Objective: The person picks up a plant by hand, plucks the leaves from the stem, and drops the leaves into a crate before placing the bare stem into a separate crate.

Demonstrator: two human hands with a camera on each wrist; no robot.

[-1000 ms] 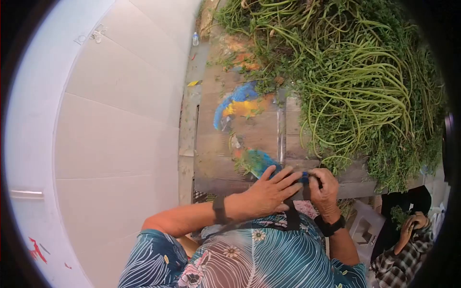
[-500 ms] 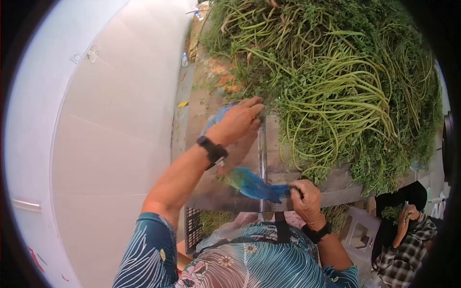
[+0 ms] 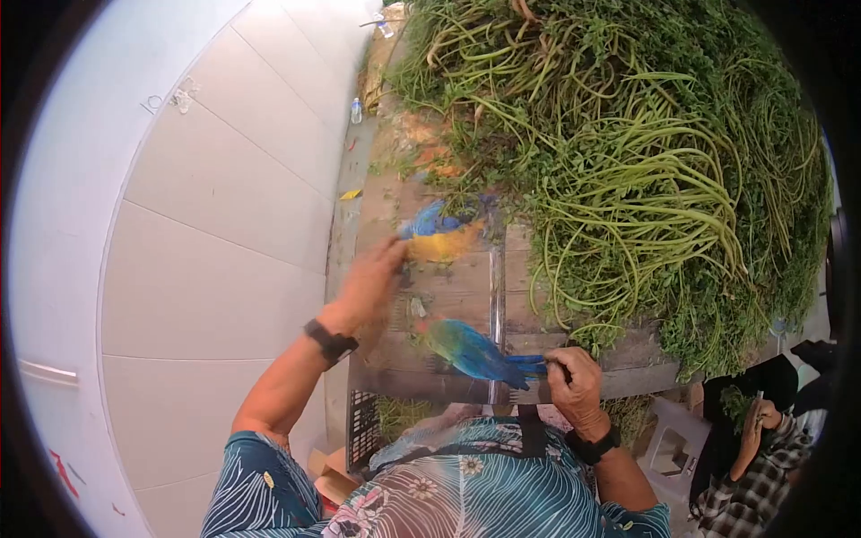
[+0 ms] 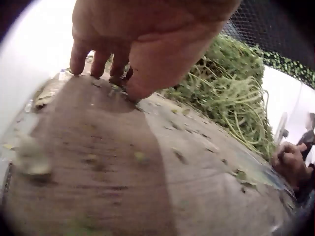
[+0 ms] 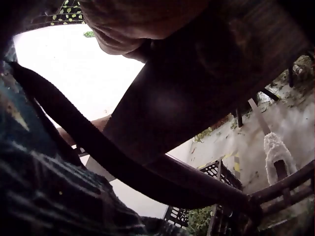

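Note:
My left hand (image 3: pixel 366 287) is blurred over the left part of the wood-patterned tabletop (image 3: pixel 448 291), beside a printed blue-and-yellow parrot (image 3: pixel 439 240). In the left wrist view the fingers of the left hand (image 4: pixel 142 39) reach down to the surface among small leaf scraps (image 4: pixel 140 156). Curled up, my right hand (image 3: pixel 576 381) rests at the table's front edge, by the tail of a printed blue-green parrot (image 3: pixel 471 348); I cannot tell whether it holds anything small. A big heap of leafy green stems (image 3: pixel 664 188) covers the table's far right side.
A white panel wall (image 3: pixel 224 269) runs along the left. Beyond the table's left edge stands a small bottle (image 3: pixel 356 110), near a yellow scrap (image 3: pixel 351 194). Under the front edge is a black crate (image 3: pixel 361 426). At the right another person's hand (image 3: pixel 762 420) is near some greens.
My left hand went from beside the right hand out to the heap's edge, then swept back left and nearer. The right hand stayed at the front edge, shifting slightly.

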